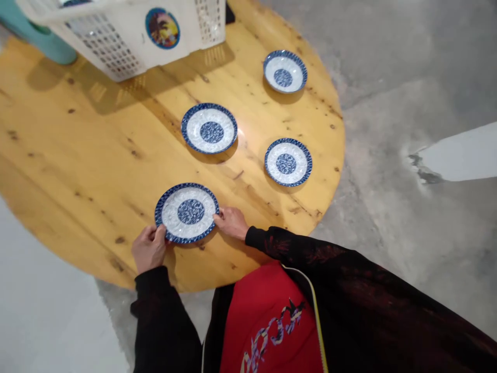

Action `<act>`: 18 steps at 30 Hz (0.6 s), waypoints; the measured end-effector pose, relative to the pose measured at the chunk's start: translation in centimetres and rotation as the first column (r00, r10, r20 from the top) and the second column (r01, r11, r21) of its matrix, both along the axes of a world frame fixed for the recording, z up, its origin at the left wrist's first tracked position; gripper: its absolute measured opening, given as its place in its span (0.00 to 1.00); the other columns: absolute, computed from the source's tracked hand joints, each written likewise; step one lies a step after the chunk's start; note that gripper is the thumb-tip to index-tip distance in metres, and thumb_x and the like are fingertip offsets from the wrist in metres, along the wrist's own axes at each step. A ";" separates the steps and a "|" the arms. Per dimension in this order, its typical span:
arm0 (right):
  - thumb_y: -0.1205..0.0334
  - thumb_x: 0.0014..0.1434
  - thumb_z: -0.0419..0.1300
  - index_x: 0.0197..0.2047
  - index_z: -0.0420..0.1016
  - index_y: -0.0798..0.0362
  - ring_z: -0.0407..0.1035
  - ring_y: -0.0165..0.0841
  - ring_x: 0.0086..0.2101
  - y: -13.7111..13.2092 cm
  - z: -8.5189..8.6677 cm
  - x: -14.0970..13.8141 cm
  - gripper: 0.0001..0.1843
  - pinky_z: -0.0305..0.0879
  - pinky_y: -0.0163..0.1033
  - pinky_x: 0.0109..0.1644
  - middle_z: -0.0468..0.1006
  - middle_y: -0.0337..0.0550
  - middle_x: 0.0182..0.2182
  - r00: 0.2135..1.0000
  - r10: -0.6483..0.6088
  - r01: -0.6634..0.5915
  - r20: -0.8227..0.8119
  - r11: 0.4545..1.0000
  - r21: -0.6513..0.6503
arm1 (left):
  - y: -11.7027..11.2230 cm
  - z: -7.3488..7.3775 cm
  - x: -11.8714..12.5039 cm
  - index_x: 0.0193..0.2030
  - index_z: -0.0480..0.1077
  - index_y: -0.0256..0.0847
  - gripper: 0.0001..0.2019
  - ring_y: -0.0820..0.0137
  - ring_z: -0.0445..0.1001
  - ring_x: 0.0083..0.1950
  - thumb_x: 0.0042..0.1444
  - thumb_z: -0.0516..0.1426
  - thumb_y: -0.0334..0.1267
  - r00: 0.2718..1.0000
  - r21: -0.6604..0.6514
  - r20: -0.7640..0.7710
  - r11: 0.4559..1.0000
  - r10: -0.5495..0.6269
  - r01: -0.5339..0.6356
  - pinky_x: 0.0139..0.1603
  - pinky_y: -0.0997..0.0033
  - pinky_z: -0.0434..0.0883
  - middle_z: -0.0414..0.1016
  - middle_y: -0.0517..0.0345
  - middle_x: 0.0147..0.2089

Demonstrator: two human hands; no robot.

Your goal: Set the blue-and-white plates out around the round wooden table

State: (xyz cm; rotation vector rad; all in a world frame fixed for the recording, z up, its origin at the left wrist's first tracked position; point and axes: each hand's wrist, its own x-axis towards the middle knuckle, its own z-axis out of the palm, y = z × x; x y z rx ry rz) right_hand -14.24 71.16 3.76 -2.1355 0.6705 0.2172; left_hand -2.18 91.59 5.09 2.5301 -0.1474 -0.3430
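A blue-and-white patterned plate (187, 212) lies near the front edge of a round wooden table (97, 171). My left hand (149, 247) grips its lower left rim with curled fingers. My right hand (231, 222) pinches the plate's right rim. Both sleeves are black. Three more matching plates rest on the table: one in the middle (209, 128), one to the right (288, 161), and one at the far right (284, 71).
A white plastic lattice basket (128, 31) with a round sticker stands at the table's far side. Something teal (39, 39) sits behind it at the left. Grey concrete floor (407, 103) surrounds the table; its edge curves close to my body.
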 end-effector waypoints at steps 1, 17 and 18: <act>0.56 0.62 0.52 0.31 0.72 0.52 0.61 0.30 0.26 0.0 0.0 0.1 0.13 0.47 0.35 0.30 0.73 0.38 0.26 1.000 0.006 -0.006 -0.005 1.000 0.001 | 0.0 0.1 0.1 0.24 0.67 0.41 0.14 0.66 0.70 0.29 0.53 0.55 0.49 1.000 0.005 0.001 1.000 0.005 -0.005 0.31 0.69 0.64 0.67 0.62 0.21; 0.54 0.62 0.53 0.31 0.72 0.51 0.61 0.30 0.27 -0.1 0.0 0.0 0.13 0.46 0.35 0.30 0.73 0.38 0.26 1.000 0.008 -0.008 -0.023 1.000 -0.002 | 0.1 -0.3 0.2 0.27 0.66 0.42 0.14 0.65 0.71 0.29 0.51 0.55 0.52 0.995 -0.065 -0.090 0.997 0.029 -0.035 0.31 0.69 0.67 0.68 0.63 0.22; 0.54 0.63 0.53 0.31 0.72 0.51 0.60 0.30 0.27 -0.1 0.0 0.0 0.14 0.45 0.35 0.30 0.73 0.38 0.26 1.000 0.011 -0.011 -0.023 1.000 -0.002 | 0.3 -0.6 0.2 0.26 0.65 0.42 0.15 0.66 0.69 0.28 0.52 0.54 0.52 0.998 -0.059 -0.066 0.998 0.001 -0.005 0.30 0.69 0.66 0.67 0.63 0.22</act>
